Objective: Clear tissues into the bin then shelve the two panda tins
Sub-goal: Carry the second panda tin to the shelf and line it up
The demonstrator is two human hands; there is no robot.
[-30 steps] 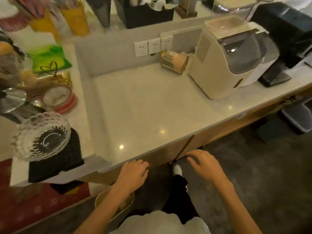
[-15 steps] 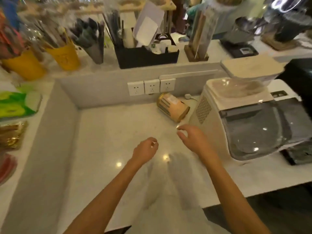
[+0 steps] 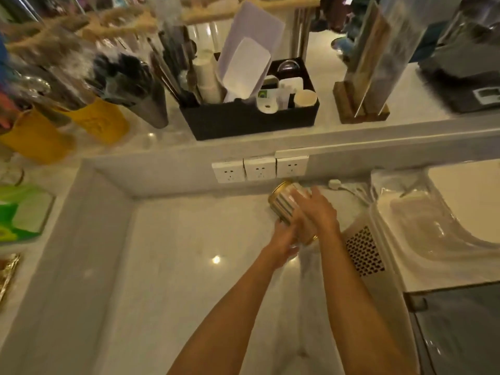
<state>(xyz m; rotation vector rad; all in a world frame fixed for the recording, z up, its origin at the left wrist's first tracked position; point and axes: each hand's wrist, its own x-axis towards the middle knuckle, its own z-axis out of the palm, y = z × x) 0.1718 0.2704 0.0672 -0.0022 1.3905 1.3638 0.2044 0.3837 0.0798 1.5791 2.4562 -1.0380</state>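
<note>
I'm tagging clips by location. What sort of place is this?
Probably a café or drinks counter, seen from the working side. A black caddy of straws and paper cups sits on the raised ledge, a digital scale is at far right, and a cream countertop machine stands beside the tin both hands grip.

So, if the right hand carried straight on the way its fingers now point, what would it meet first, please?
The right hand lies on the tin, fingers pointing up-left toward the back wall. Going on, it would probably reach the wall just below the sockets first, though the depth is hard to judge.
</note>
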